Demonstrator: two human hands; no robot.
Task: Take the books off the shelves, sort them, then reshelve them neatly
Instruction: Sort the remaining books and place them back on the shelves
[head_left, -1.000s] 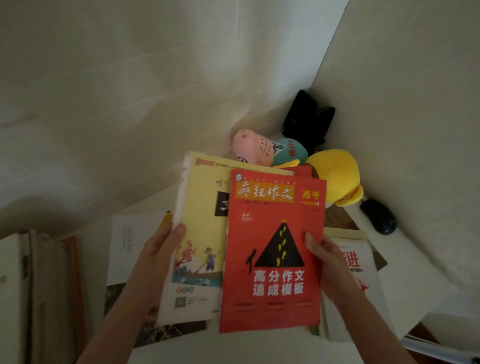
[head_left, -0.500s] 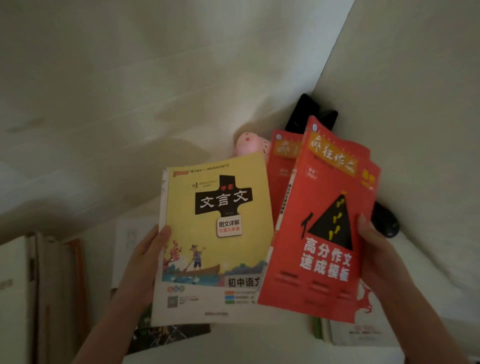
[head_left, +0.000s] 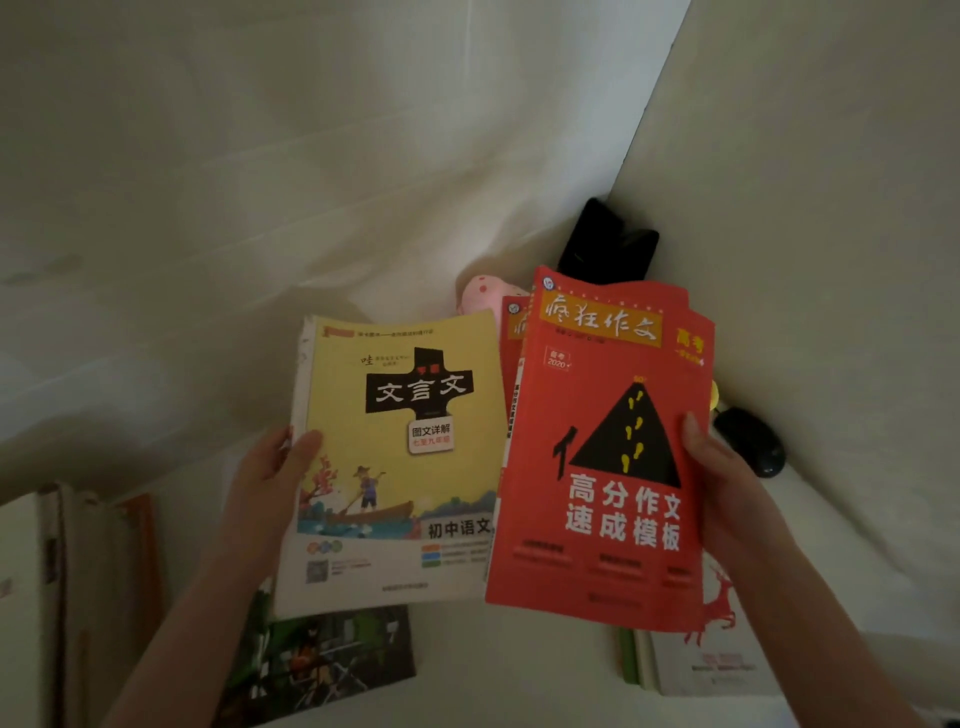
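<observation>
My left hand (head_left: 270, 478) grips the left edge of a yellow book (head_left: 400, 467) with a black cross-shaped title block and a boat picture. My right hand (head_left: 722, 478) holds the right edge of a red book (head_left: 602, 467) showing a black triangle, its thumb on the cover. Both books are lifted and face me side by side, the red one overlapping the yellow one's right edge. Behind the red book, the top corner of a second red book (head_left: 515, 325) shows; which hand carries it is hidden.
A dark-covered book (head_left: 332, 665) lies flat below the yellow one. A white book with a red deer (head_left: 722, 654) lies at lower right. Upright books (head_left: 67, 597) stand at the left. A pink plush toy (head_left: 480, 293), a black object (head_left: 608, 244) and a black mouse (head_left: 753, 441) sit in the corner.
The red book lay over the yellow one a second ago; my right hand has lifted it off to the right, so both covers now show fully side by side.
</observation>
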